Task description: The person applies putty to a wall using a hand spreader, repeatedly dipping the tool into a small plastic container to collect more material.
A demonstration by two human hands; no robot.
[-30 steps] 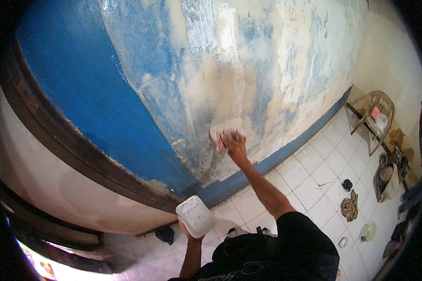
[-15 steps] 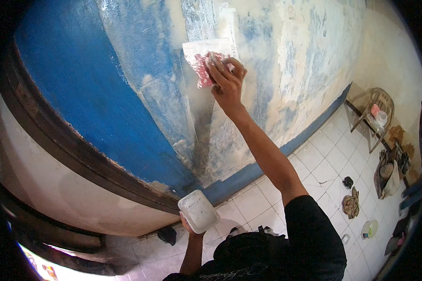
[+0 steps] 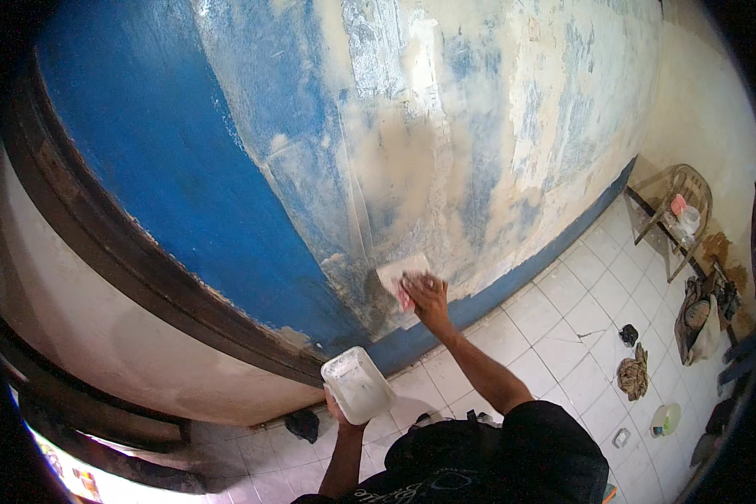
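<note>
Pad [image 3: 397, 275], pale with some pink, is pinched in my right hand [image 3: 426, 296] and pokes out up-left of my fingers, seemingly against the patchy wall [image 3: 512, 126] — too blurry to call its long axis. Left hand [image 3: 335, 407] grips the white tray [image 3: 359, 386], down-left of it, so right's nearer. Blue band [image 3: 521, 266] runs along the wall's foot — black bundle [image 3: 302, 426] left of the tray.

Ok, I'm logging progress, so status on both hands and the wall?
Right fingers gripping pink-and-white sheet, low on patchy wall. Left fingers holding white tray. Nothing visible blocking the sheet; chair well off to the right.
</note>
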